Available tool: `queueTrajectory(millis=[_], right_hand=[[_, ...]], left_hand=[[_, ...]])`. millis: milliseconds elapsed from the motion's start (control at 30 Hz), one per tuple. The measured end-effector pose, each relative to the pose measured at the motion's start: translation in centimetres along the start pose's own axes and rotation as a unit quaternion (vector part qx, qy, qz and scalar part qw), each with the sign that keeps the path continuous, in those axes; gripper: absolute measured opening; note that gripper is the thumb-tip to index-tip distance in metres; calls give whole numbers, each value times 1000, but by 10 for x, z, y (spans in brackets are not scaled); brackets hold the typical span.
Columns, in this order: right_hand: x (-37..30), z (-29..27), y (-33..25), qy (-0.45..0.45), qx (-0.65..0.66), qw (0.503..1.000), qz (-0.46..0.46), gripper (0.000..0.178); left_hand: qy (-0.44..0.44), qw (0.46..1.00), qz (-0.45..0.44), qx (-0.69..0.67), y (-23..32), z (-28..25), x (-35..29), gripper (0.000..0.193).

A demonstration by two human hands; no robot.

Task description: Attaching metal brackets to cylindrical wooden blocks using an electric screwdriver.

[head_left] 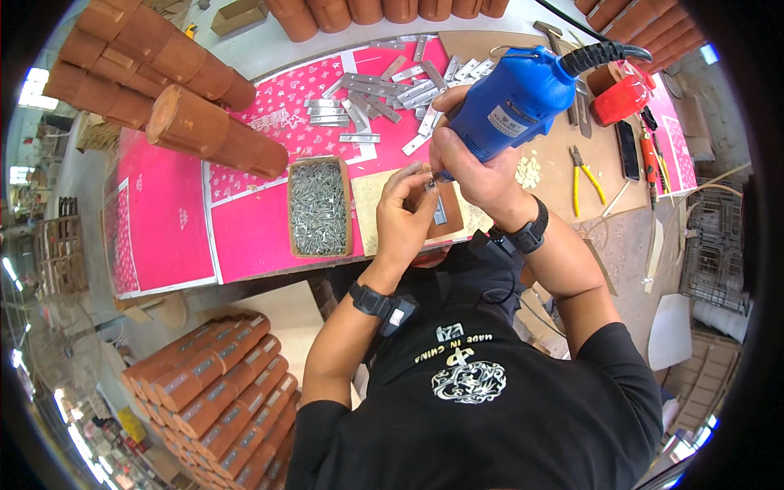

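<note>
My right hand [482, 167] is wrapped round a blue corded power screwdriver [514, 102], its lower end pointing down between my hands. Beside that end, my left hand [404, 214] is closed in a pinch on a small shiny metal piece [431, 184], too small to name surely. Directly beneath lies a reddish-brown workpiece [457, 216] with a flat metal strip on it, partly covered by my fingers. It rests on a pale board [365, 214]. Left of my left hand stands an open box [349, 220] full of loose screws.
Loose metal strips [371, 86] lie scattered beyond my hands. Stacked brown cylinders [216, 135] stand at the left, more [220, 384] below the table. To the right are yellow-handled pliers [586, 181], a phone [627, 150], a red bag [622, 100] and a hammer [555, 37].
</note>
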State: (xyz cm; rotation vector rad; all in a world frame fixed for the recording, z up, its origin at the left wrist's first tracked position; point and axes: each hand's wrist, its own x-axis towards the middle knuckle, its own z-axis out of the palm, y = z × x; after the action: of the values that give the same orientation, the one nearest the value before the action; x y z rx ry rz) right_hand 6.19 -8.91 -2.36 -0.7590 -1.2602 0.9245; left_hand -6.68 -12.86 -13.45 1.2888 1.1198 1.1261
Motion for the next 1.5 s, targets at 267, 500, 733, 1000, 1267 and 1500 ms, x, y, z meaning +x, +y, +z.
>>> queueTrajectory(millis=[267, 500, 733, 1000, 1267, 1500], right_hand=[[-1, -1, 0, -19, -6, 1000, 22, 26], [-4, 1, 0, -15, -20, 999, 33, 23], [-6, -1, 1, -36, -26, 998, 42, 23], [-6, 3, 9, -26, -23, 998, 46, 21], [-3, 2, 12, -68, -71, 993, 64, 19], [-5, -8, 15, -79, -55, 995, 29, 27]], left_hand=[[-27, 991, 94, 87, -13, 2, -7, 67], [-51, 985, 123, 107, -16, 2, -6, 74], [-51, 986, 128, 95, -12, 3, -6, 73], [-49, 982, 135, 119, -15, 4, -6, 73], [-36, 976, 166, 137, -12, 2, -2, 70], [-45, 970, 183, 157, -10, 0, -3, 77]])
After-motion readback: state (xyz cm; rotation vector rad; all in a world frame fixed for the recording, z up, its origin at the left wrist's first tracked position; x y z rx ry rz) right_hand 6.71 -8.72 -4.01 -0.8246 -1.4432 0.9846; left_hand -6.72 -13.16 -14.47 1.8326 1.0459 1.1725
